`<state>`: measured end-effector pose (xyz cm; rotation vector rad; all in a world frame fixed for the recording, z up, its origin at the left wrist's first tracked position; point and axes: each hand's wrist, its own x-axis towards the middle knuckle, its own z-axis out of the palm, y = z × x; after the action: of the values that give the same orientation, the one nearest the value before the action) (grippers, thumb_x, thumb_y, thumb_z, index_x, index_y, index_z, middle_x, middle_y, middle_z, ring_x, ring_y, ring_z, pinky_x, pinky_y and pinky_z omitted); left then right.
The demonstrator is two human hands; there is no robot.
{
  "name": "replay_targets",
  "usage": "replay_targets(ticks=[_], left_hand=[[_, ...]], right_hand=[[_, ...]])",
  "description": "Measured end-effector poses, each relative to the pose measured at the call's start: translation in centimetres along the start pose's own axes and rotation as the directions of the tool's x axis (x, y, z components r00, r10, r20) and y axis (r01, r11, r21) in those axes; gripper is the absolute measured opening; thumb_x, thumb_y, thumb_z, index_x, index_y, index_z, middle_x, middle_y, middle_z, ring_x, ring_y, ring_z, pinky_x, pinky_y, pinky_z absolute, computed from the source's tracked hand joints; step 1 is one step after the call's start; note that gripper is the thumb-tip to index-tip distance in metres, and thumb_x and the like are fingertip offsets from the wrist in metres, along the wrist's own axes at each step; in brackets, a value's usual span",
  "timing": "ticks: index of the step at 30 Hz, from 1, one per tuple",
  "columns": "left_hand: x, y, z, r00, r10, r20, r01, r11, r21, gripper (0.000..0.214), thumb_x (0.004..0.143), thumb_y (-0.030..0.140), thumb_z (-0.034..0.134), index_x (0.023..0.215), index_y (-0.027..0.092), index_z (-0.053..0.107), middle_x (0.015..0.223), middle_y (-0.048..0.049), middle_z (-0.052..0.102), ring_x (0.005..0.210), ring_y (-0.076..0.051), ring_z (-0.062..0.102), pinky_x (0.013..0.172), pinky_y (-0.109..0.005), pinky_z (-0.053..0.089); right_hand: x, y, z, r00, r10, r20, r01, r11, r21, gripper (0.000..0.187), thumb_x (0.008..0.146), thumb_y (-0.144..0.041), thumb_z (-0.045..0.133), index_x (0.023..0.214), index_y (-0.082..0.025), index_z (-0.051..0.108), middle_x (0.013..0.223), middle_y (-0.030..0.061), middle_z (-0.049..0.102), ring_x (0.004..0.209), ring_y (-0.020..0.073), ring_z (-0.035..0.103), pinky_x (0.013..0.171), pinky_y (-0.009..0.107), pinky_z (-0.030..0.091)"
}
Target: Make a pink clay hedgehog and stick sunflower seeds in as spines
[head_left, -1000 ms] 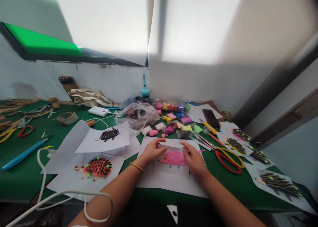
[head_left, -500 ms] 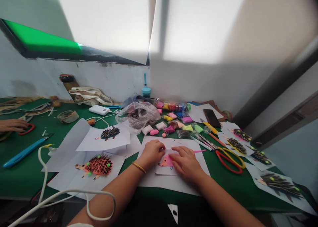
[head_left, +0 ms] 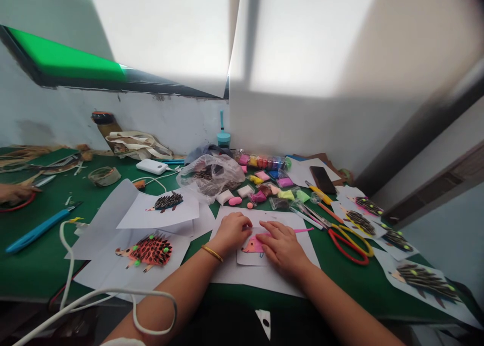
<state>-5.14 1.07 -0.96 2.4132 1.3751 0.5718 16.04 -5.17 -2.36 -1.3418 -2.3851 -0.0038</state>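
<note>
My right hand [head_left: 284, 247] lies over a small white card [head_left: 250, 259], its fingers stretched out across a pink clay hedgehog [head_left: 252, 244]. The hedgehog's face, with an eye and nose, shows to the left of those fingers. At the card's upper left edge is my left hand [head_left: 235, 232], fingers curled and closed. Whatever they hold, if anything, is hidden. Under the card is a larger white sheet [head_left: 260, 278]. A thin pink clay strip [head_left: 304, 230] sticks out beyond my right hand.
Scissors [head_left: 350, 245] with red and yellow handles lie at the right, beside several hedgehog pictures [head_left: 361, 222]. Small clay packets [head_left: 259, 197] and a plastic bag [head_left: 212, 177] are behind the sheet. A blue craft knife [head_left: 38, 231] lies left, near another person's hand [head_left: 17, 193].
My hands stay almost where they were. At the far left, the other person's hand has shifted left with red-handled scissors, whose blades now show.
</note>
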Motion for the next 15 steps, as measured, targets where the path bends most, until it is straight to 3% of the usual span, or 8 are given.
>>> replay_targets(ticks=[9, 15], left_hand=[[0.15, -0.17, 0.10, 1.000, 0.001, 0.000, -0.001, 1.000, -0.008, 0.011, 0.079, 0.024, 0.071, 0.090, 0.024, 0.073, 0.088, -0.0008, 0.067, 0.088, -0.019, 0.059, 0.080, -0.030, 0.041], [0.03, -0.27, 0.20, 1.000, 0.004, -0.011, -0.004, 1.000, -0.006, 0.011, 0.080, 0.025, 0.071, 0.090, 0.024, 0.073, 0.089, -0.0006, 0.067, 0.088, -0.019, 0.059, 0.080, -0.030, 0.040]], right_hand=[[-0.58, 0.79, -0.13, 0.996, 0.081, 0.032, -0.081, 0.997, -0.021, 0.031, 0.098, -0.032, 0.045, 0.115, -0.034, 0.071, 0.149, 0.0012, 0.050, 0.136, 0.0300, 0.042, 0.103, 0.053, 0.035], [-0.81, 0.33, -0.25, 0.998, -0.036, 0.047, 0.039, 0.997, -0.066, 0.034, 0.097, -0.036, 0.046, 0.126, -0.034, 0.064, 0.155, 0.0018, 0.041, 0.140, 0.0308, 0.037, 0.102, 0.053, 0.033]])
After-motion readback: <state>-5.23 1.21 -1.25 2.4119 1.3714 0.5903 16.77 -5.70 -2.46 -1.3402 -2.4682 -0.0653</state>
